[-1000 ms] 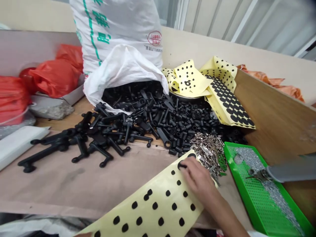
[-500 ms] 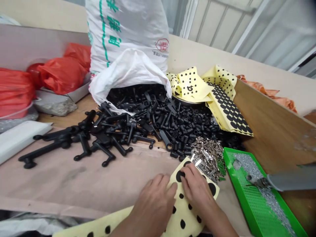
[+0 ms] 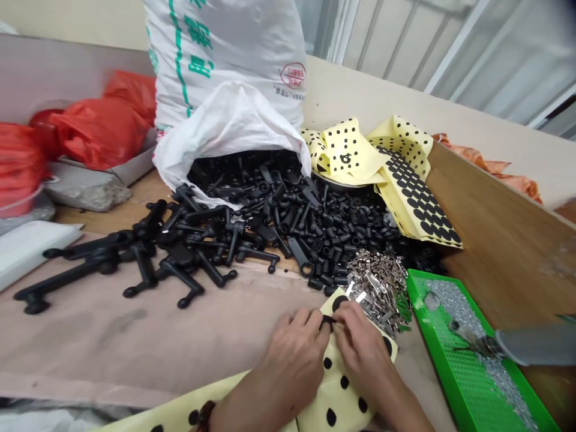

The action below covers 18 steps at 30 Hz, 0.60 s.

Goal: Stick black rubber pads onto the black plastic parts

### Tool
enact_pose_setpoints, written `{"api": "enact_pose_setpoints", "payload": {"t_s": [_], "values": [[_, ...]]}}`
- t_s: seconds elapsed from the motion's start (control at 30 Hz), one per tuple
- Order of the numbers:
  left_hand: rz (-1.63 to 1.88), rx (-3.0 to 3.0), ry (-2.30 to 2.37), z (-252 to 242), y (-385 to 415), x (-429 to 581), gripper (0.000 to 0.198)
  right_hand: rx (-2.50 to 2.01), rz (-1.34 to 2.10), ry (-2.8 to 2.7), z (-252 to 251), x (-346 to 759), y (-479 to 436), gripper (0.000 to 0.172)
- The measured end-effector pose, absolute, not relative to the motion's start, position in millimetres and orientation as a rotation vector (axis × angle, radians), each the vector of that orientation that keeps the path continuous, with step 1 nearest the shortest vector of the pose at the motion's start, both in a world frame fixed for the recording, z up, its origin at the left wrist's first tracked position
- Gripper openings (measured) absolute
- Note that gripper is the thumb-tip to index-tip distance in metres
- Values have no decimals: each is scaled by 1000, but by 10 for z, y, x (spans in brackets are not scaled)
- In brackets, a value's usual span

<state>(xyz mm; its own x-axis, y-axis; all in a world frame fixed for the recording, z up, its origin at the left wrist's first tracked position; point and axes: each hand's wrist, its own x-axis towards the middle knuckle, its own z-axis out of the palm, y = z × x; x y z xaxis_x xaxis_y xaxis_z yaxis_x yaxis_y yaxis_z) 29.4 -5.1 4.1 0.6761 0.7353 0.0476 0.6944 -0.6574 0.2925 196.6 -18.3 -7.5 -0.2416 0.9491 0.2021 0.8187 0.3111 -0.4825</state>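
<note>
A yellow backing sheet with black round stickers (image 3: 331, 416) lies under both hands at the front of the table. My left hand (image 3: 292, 354) is closed, its fingertips bunched at a black round sticker (image 3: 329, 320) near the sheet's far end. From the other side, my right hand (image 3: 362, 339) pinches at the same sticker, thumb and fingers together. The sticker looks partly raised between the fingertips; most of it is hidden. Just beyond my right hand is a heap of small metal clips (image 3: 380, 282).
Black plastic crank handles (image 3: 180, 273) spill from a white woven sack (image 3: 234, 114), beside small black caps (image 3: 333, 240). More dotted yellow sheets (image 3: 418, 198) lie behind. A green tray (image 3: 468, 366) with small metal pieces and a grey tool (image 3: 531, 347) are at right. Red bags (image 3: 99, 132) stand left.
My left hand has moved slightly right, up against my right fingertips. The sticker between them now appears folded or raised. The view has shifted a little.
</note>
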Motion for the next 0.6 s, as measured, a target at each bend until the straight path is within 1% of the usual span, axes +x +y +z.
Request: {"api": "enact_pose_setpoints", "payload": {"t_s": [0.07,0.17,0.27,0.33,0.5,0.6], "values": [[222,2630,1155,58,-41,301,29,-1588,369,-2121,-82,1969,-168,19],[206,2625,1156,73,-37,291,29,-1631,274,-2206,-112,1958,-132,15],[196,2629,1169,60,-49,294,27,-1636,226,-2238,-91,1935,-135,17],[196,2634,1189,39,-64,312,25,-1600,290,-2208,-36,1917,-170,17],[217,2584,1125,26,-112,243,22,-1473,607,-2103,86,1876,-252,18],[362,2512,1052,65,-80,-20,20,-1385,691,-2140,105,1904,-261,17]]}}
